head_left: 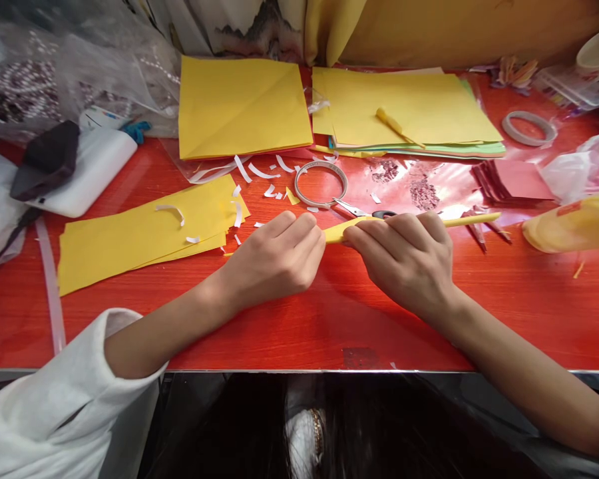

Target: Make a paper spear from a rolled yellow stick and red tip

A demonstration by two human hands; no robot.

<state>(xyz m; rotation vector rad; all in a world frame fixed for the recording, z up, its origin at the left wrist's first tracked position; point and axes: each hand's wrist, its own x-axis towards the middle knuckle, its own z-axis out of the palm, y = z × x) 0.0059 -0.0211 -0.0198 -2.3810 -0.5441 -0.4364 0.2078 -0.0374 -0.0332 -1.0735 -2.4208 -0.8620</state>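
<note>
Between my two closed hands stretches a thin rolled tube of yellow paper (335, 233). My left hand (282, 259) grips it on the left, its fingers curled. My right hand (404, 256) wraps round it farther right, and a long narrow end sticks out past the knuckles. Just behind the hands lie scissors (349, 208), their handles partly hidden by my right hand. A roll of tape (321, 183) lies flat beside the blades. Yellow paper strips (144, 239) are stacked left of my left hand, with white scraps on them.
Stacks of yellow sheets (244, 106) lie at the back, and a finished-looking yellow roll (397, 125) rests on the right stack. Pink paper squares (514, 181), a yellowish plastic cup (574, 219) and another tape roll (529, 128) are at right. A white device (92, 169) sits left.
</note>
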